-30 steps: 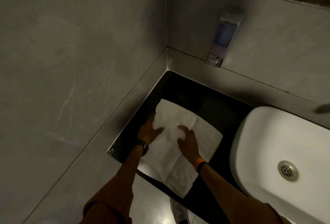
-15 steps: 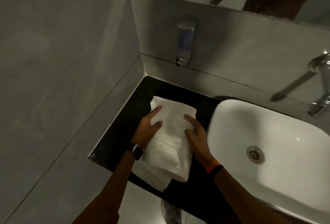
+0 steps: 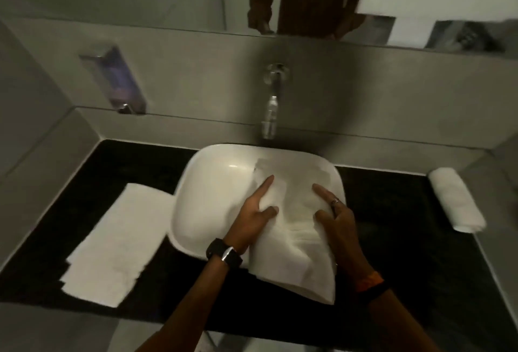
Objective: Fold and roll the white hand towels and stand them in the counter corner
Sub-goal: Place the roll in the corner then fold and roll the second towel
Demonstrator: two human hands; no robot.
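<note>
A folded white hand towel (image 3: 294, 253) hangs between my two hands over the front of the white basin (image 3: 213, 192). My left hand (image 3: 253, 217) grips its left edge with the forefinger stretched out. My right hand (image 3: 335, 217) grips its right edge. A second white towel (image 3: 112, 242) lies flat and unfolded on the black counter (image 3: 406, 239) to the left of the basin. A rolled white towel (image 3: 455, 199) lies on its side near the counter's far right corner.
A wall tap (image 3: 270, 110) juts out over the basin. A soap dispenser (image 3: 117, 82) hangs on the back wall at left. Grey tiled walls close the counter on both sides, with a mirror above.
The view has swung right from the left corner to the basin. Both hands have carried the folded towel off the left counter and rightwards over the basin. A flat towel remains on the left counter.
</note>
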